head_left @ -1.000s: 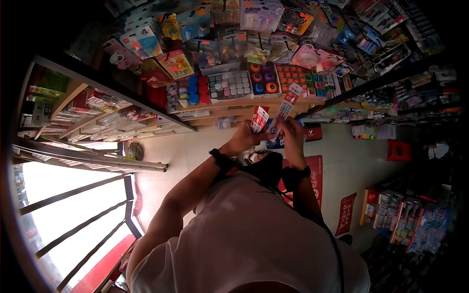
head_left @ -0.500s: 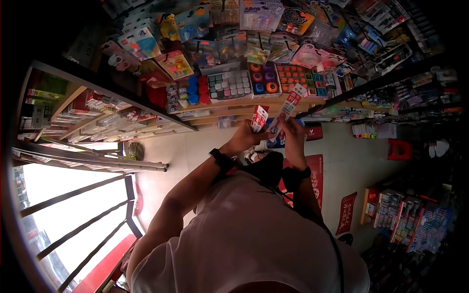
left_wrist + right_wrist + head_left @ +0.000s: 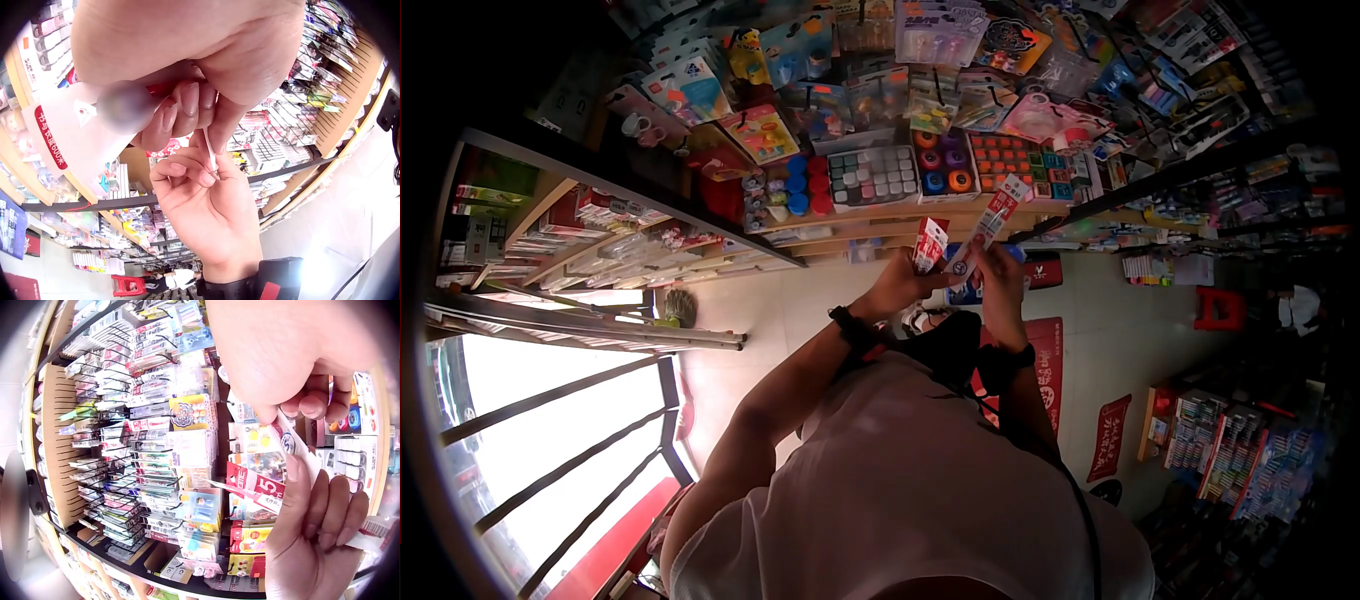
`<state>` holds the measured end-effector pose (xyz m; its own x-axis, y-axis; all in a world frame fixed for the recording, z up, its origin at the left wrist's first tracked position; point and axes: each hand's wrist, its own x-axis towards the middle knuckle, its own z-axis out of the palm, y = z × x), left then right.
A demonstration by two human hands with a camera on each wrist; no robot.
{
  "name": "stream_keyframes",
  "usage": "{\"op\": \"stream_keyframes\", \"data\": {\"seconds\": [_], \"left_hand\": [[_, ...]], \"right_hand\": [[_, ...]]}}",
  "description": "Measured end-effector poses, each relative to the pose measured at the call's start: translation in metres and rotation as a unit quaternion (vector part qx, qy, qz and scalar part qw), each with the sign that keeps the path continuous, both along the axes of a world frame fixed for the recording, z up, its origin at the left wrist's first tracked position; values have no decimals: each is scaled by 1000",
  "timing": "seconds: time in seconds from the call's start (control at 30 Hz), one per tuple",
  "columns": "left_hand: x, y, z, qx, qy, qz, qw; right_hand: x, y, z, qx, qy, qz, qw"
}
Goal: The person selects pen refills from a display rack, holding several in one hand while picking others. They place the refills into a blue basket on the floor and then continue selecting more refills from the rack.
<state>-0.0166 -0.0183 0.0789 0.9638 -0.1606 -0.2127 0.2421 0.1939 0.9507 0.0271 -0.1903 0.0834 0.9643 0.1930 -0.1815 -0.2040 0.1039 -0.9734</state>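
My left hand (image 3: pixel 895 284) grips a red-and-white packet (image 3: pixel 930 243) whose printed end stands above the fingers. A large red "5" shows on this left packet (image 3: pixel 270 487) in the right wrist view, and its barcode end comes out past the little finger. My right hand (image 3: pixel 1002 284) pinches a second narrow red-and-white packet (image 3: pixel 1001 208), slanted up to the right, with a hang hole at its top. A round blue logo marks this packet's lower end (image 3: pixel 289 442), where my left thumb also presses. The contents of both packets are hidden.
Ahead is a display rack with hanging blister packs (image 3: pixel 940 35) and boxes of small goods (image 3: pixel 870 177). Shelves (image 3: pixel 590 215) and a bright glazed doorway (image 3: pixel 570 400) lie left. A red stool (image 3: pixel 1218 310), a person (image 3: pixel 1300 308) and a pen display (image 3: pixel 1230 450) are right.
The right-hand packet has turned slightly and its top has shifted a little to the right. The left hand and its packet have stayed nearly still.
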Motion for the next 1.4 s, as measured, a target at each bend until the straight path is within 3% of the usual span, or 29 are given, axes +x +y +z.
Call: {"op": "stream_keyframes", "data": {"seconds": [0.5, 1.4], "left_hand": [[3, 2, -12, 17, -8, -6, 1000], [2, -6, -13, 17, -3, -6, 1000]], "right_hand": [[1, -4, -2, -3, -1, 32, 999], [-2, -2, 3, 13, -7, -3, 1000]]}}
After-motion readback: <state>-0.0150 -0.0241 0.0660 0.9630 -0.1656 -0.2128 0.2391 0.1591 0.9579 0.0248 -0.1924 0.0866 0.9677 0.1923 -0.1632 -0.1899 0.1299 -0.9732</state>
